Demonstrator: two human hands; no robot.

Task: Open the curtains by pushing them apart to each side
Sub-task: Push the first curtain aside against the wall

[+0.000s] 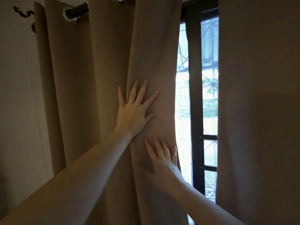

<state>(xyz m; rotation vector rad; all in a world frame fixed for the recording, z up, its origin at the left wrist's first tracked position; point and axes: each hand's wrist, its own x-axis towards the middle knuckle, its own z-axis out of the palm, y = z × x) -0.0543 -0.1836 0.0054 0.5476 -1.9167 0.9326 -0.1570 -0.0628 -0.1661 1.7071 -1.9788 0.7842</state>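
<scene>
Both grips wide: left hand and right hand press flat, fingers spread, on the left curtain.

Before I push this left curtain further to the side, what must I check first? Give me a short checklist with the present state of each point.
1. Left hand flat on the left curtain, fingers spread: ok.
2. Right hand flat on the same curtain, near its inner edge: ok.
3. Gap to the window already open: ok, but narrow.
4. Grommets free to slide on the rod: cannot tell.
5. Room to the left for the folds to gather toward the wall: ok.
6. Right curtain pushed aside: not ok, no hand on it.
</scene>
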